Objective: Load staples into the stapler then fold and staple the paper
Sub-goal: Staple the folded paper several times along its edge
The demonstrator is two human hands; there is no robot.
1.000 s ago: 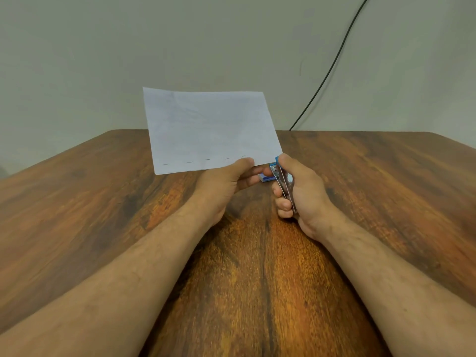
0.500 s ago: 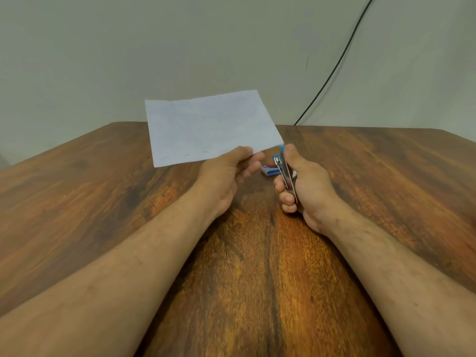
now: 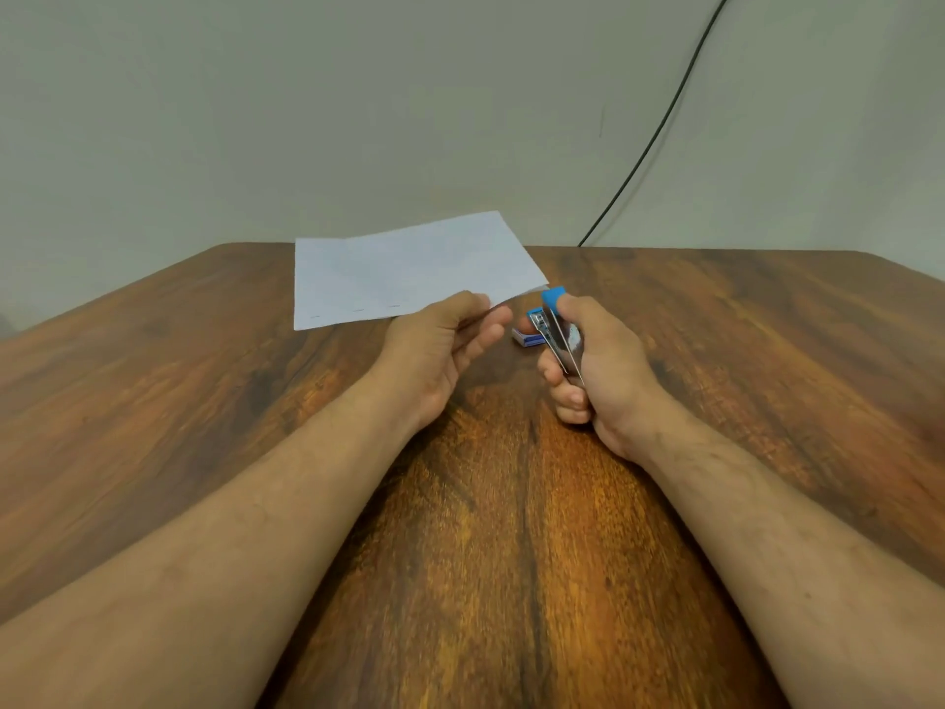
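My left hand (image 3: pixel 445 345) pinches the near edge of a folded white paper (image 3: pixel 409 271), held low and tilted over the wooden table (image 3: pixel 204 401). Small staple marks run along the paper's near edge at the left. My right hand (image 3: pixel 593 365) grips a metal stapler with a blue tip (image 3: pixel 557 324), its nose pointing up and away, just right of the paper's corner. A small blue staple box (image 3: pixel 526 337) lies on the table between my two hands, partly hidden by the stapler.
A black cable (image 3: pixel 659 125) runs down the pale wall to the table's far edge. The table's back edge lies just behind the paper.
The paper has tipped down and away from upright toward the table. The stapler has come off the paper's right corner, and my two hands have drawn apart.
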